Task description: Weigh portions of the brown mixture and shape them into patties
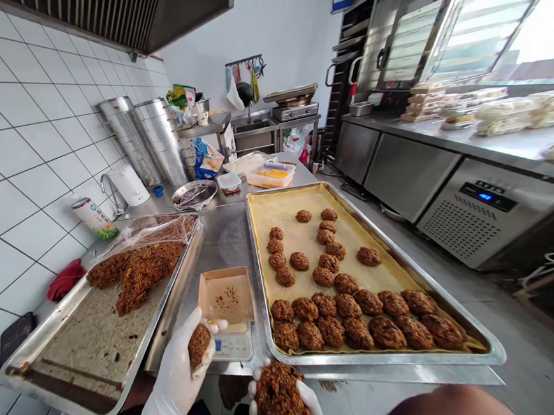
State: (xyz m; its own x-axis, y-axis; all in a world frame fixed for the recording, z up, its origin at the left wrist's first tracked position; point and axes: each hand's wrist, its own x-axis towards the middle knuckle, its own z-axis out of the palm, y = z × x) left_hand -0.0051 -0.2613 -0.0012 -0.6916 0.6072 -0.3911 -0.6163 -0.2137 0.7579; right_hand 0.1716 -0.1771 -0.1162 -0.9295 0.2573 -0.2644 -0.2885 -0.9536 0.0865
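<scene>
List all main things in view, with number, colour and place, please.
Right tray: one, silver, centre right
Balls: over twenty, brown, on right tray
Left tray: one, silver, lower left
Mixture: one heap, brown, on left tray
Scale: one, white, between trays
Box: one, tan, on scale
Tub: one, clear, beyond right tray
Cloth: one, red, beside left tray
Cylinders: two, silver, by left wall
Packs: several, clear, right counter
Left hand: one, white-gloved, lower centre, holding brown ball
Right hand: one, white-gloved, bottom centre, holding larger brown lump

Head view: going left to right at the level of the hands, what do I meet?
Metal tray with brown mixture, left hand holding the smaller brown lump, digital scale, right hand holding the larger brown lump.
</scene>
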